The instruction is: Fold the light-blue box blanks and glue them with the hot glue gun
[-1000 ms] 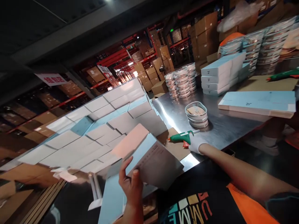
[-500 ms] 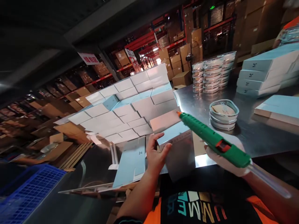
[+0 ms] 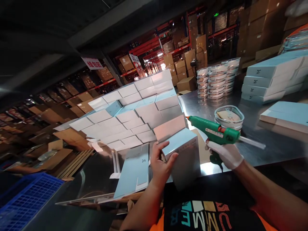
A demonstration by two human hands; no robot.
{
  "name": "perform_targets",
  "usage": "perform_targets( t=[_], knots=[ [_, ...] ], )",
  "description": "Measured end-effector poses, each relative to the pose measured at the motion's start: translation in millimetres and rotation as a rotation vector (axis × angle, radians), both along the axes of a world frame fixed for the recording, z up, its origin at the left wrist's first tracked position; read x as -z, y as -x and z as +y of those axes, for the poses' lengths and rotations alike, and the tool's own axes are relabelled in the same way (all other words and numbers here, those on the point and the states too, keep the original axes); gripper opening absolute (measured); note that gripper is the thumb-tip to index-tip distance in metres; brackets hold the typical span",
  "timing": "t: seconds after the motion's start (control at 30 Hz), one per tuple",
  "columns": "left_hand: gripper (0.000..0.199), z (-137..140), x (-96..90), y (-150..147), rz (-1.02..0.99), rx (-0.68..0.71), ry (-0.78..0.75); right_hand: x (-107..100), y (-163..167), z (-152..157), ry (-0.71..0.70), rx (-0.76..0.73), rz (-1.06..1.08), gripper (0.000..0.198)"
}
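Observation:
My left hand grips the near left edge of a light-blue box, thumb in front and fingers on top. The box stands on the table with a white flap raised at its far side. In my right hand, which wears a white glove, is a green glue gun. Its orange nozzle points left, close to the right end of the raised flap, and a clear glue stick sticks out of its back. A flat light-blue sheet of box card lies left of my left hand.
A stepped stack of white and light-blue boxes rises behind the work. Round clear containers stand in stacks at the back right, with a shorter stack nearer. More light-blue boxes are piled at right. A blue crate sits lower left.
The glue gun has turned from slanting down to the right to nearly level, its nozzle slightly further right. My left hand still holds the box; the view has shifted slightly.

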State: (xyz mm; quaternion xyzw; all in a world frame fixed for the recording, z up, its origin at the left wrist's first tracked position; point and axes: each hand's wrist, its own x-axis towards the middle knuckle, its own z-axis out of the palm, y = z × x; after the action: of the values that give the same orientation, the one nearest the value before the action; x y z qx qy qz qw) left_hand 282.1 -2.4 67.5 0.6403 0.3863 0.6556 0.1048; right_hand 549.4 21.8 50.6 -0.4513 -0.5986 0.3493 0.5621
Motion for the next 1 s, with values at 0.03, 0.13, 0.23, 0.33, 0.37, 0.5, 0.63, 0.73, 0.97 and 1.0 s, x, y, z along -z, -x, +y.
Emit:
perform_targets(
  t=[0.03,0.13,0.23,0.33,0.37,0.5,0.63,0.73,0.97,1.0],
  knots=[
    [0.045,0,-0.5,1,-0.035,0.007,0.016,4,-3,7,0.11,-0.027,0.082,0.033],
    [0.051,2,-1.6,3,-0.141,0.024,0.082,16,-12,28,0.484,-0.051,0.222,0.045],
    [0.059,6,0.3,3,-0.213,0.022,0.166,24,-24,46,0.603,0.109,0.067,0.044],
    [0.065,9,4.0,3,-0.251,0.039,0.236,18,-32,51,0.52,0.261,-0.048,0.03],
    [0.066,10,4.8,2,-0.249,0.056,0.244,13,-30,48,0.472,0.274,-0.059,0.024],
    [0.056,10,4.1,-6,-0.156,0.164,0.155,-21,2,21,0.18,-0.021,0.063,0.05],
    [0.044,9,6.1,-12,-0.062,0.239,0.054,-44,30,3,0.053,-0.269,0.085,0.068],
    [0.038,11,14.0,-14,-0.163,0.279,-0.019,-35,24,2,-0.001,-0.349,0.055,0.08],
    [0.011,21,9.8,14,0.083,0.368,-0.141,-5,6,-5,-0.474,-0.399,-0.143,0.027],
    [0.01,22,2.2,19,0.144,0.366,-0.152,-5,9,-7,-0.544,-0.387,-0.16,0.026]
  ],
)
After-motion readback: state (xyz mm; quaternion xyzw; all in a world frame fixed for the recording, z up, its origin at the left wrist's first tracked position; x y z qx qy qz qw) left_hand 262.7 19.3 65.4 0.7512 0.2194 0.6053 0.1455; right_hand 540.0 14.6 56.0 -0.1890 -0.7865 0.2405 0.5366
